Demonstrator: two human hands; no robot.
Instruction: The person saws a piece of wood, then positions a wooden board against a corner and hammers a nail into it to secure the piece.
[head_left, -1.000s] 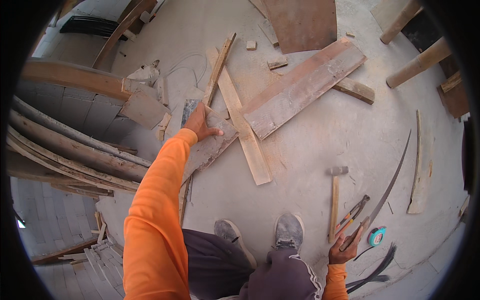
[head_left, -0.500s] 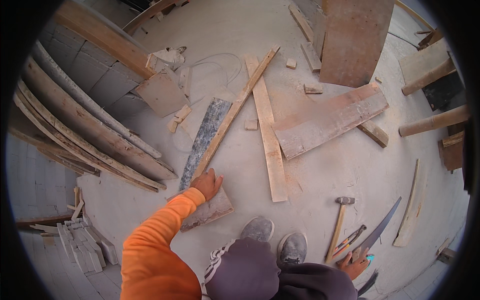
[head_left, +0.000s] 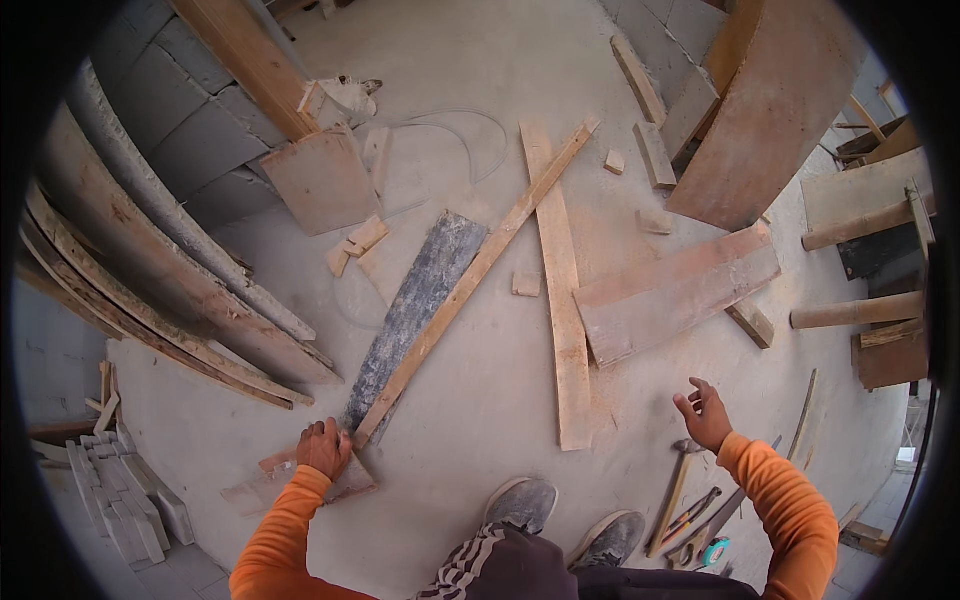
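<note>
My left hand (head_left: 325, 450), fingers curled, grips a short reddish board (head_left: 355, 479) at the lower left, beside the ends of a narrow slat (head_left: 440, 320) and a mottled dark board (head_left: 405, 305). My right hand (head_left: 707, 414) is held open and empty above the floor, fingers loosely apart. Below it lie a hammer (head_left: 668, 500), pincers (head_left: 690, 515), a handsaw (head_left: 720, 520) and a teal tape measure (head_left: 715, 550). A pale plank (head_left: 565, 350) crosses under the slat, and a wide pinkish board (head_left: 680, 295) rests to its right.
Curved planks (head_left: 190, 280) are stacked along the left, near a block wall (head_left: 180, 110) and pale slabs (head_left: 120, 505). Sheets (head_left: 750, 110) and round posts (head_left: 855, 310) stand at the right. Small offcuts (head_left: 615, 160) and a loop of wire (head_left: 470, 135) lie toward the back.
My left hand has drawn the short board down and leftward, away from the crossed planks. My right hand has let go of the saw, now on the floor, and risen forward with fingers apart.
</note>
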